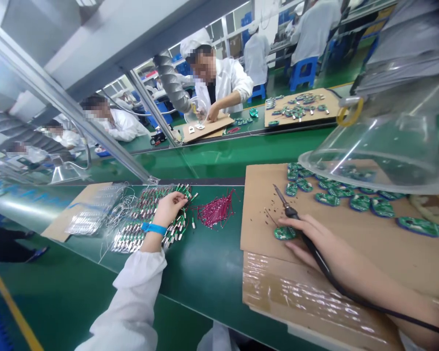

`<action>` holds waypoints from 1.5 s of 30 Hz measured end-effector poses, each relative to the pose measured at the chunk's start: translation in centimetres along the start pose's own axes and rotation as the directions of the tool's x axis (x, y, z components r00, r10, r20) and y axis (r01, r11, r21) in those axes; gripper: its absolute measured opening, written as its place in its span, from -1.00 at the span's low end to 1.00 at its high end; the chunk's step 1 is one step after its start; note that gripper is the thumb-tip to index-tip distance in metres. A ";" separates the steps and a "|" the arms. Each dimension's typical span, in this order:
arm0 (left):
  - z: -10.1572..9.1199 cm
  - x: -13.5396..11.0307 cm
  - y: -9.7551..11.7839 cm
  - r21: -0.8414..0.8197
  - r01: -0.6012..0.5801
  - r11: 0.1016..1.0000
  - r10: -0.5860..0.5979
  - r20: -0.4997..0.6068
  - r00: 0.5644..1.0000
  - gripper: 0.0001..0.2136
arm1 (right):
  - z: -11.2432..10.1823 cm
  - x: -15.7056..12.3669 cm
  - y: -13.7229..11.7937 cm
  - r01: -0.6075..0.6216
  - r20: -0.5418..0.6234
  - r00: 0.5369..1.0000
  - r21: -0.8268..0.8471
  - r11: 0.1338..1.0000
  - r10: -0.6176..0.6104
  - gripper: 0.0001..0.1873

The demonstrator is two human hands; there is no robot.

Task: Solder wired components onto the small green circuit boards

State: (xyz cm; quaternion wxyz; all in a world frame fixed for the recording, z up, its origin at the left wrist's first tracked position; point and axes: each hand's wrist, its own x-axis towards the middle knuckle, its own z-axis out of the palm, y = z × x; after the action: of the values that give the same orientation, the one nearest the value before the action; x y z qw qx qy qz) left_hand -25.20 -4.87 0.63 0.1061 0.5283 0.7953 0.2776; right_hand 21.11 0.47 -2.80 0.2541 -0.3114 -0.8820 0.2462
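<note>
My left hand (170, 209), with a blue band (153, 228) at the wrist, is closed in a pinch over rows of small green parts with silver metal ends (131, 236). One such part (193, 197) sticks out at its fingertips. My right hand (314, 234) is wrapped round a black soldering iron (290, 212), its metal tip pointing up and left above the cardboard. Under the fingers of that hand lies a small green circuit board (284, 233), touching or almost touching them. Dark crumbs (274, 207) are scattered beside it.
Red wires (216, 210) lie in a pile between my hands. More green circuit boards (360, 202) rest on the cardboard (332, 253), under a clear fume hood (384, 146). Plastic trays (95, 209) and pale wires (126, 204) are at left. A co-worker (219, 83) sits across the bench.
</note>
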 end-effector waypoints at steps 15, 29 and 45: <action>-1.4 0.4 -2.0 -0.292 0.012 0.956 -0.118 -0.350 0.929 -0.64 | -0.8 -1.4 1.7 -0.059 -0.189 0.979 0.115 0.992 0.080 -0.63; -5.4 -1.2 -2.7 -0.262 -0.002 0.965 -0.117 -0.439 0.891 -0.75 | -0.6 -1.1 2.6 0.005 -0.210 0.978 0.084 0.996 0.013 -0.62; -5.3 -0.9 0.9 -0.320 0.144 0.936 -0.229 -0.246 0.942 -0.59 | -1.3 -0.6 1.4 0.081 -0.320 0.946 0.111 0.991 -0.042 -0.70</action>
State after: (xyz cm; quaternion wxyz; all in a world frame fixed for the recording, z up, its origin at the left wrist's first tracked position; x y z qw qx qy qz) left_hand -26.57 -7.15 5.34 0.0974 0.3834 0.7981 0.4544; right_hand 22.92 1.37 -2.87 0.4188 -0.3031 -0.8221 0.2386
